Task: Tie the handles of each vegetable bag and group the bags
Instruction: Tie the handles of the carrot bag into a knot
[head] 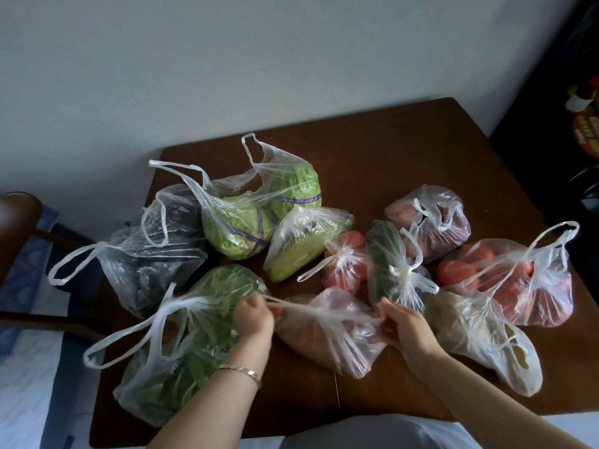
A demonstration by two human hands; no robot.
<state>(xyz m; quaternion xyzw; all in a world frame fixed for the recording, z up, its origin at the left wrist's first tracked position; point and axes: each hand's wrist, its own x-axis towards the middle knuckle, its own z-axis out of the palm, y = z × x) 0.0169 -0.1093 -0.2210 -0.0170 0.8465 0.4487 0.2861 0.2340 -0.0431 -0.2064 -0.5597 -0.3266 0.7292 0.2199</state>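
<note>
Several clear plastic vegetable bags lie on a brown wooden table (405, 150). In front of me sits a bag of brownish vegetables (327, 335). My left hand (254, 315) pinches one of its handles and my right hand (406, 322) pinches the other, with the plastic stretched taut between them. A leafy greens bag (181, 351) lies at the near left with knotted handles. A cucumber bag (390, 264) and a small tomato bag (345, 264) behind are knotted too. The cabbage bag (259, 205) at the back has loose handles.
A dark vegetable bag (152, 251) sits at the left edge, a pale green one (301, 241) in the middle, a reddish bag (431, 222), a big tomato bag (518, 280) and a pale bag (486, 338) at the right. A chair (19, 222) stands left. Dark shelving (580, 124) is at the right.
</note>
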